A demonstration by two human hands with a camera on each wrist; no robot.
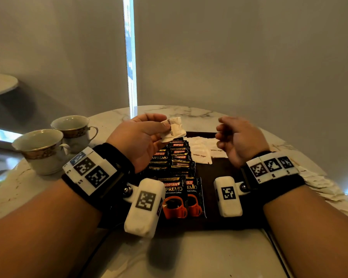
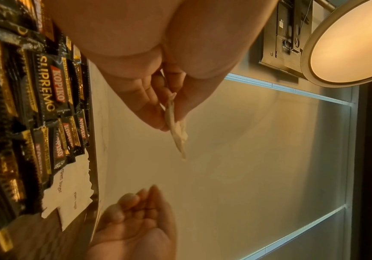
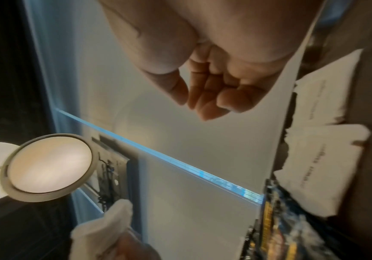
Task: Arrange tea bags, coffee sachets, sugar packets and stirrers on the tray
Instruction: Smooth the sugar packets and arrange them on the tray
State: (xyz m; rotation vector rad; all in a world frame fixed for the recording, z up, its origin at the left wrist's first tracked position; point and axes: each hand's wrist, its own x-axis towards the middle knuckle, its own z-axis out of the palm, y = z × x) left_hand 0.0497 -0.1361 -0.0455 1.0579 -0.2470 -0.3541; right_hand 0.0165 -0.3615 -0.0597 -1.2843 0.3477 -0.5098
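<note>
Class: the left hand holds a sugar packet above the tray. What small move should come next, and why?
Probably lower the white brown-sugar packet pinched by the left hand beside the white sugar packets already on the dark tray; right hand holds nothing.

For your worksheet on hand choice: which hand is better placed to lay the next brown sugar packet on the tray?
Probably the left hand: it already pinches a white paper brown sugar packet above the dark wooden tray. The right hand holds nothing.
</note>
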